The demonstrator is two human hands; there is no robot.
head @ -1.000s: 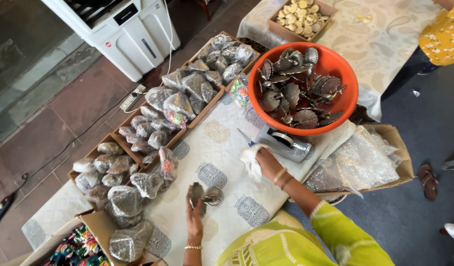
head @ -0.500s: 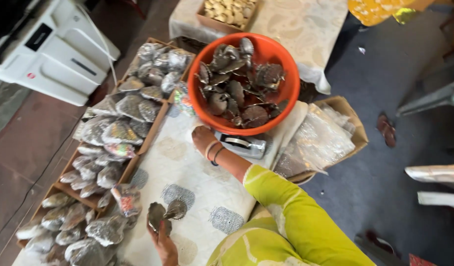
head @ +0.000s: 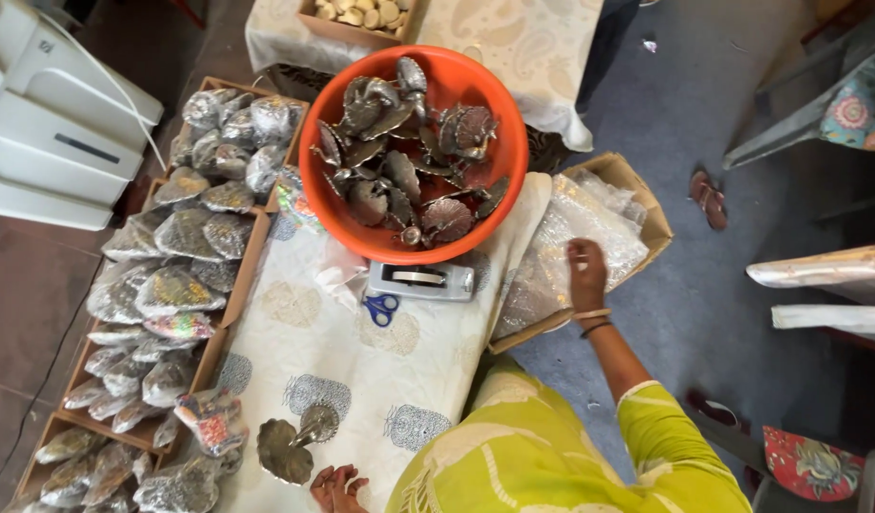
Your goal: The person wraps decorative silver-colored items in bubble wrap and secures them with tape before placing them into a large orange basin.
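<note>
The right hand (head: 586, 274) reaches into the cardboard box (head: 637, 195) beside the tabletop (head: 342, 351), fingers spread loosely on the clear bags (head: 561, 237) inside (no grip visible). The left hand (head: 335, 487) rests at the tabletop's near edge, fingers relaxed and empty, just beside a metal shell ornament (head: 295, 445). An orange tub (head: 494, 180) of similar ornaments sits further up the tabletop.

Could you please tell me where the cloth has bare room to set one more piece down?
Bare cloth lies between the scissors and the metal piece by the left hand. The orange tub and packet trays are crowded.
</note>
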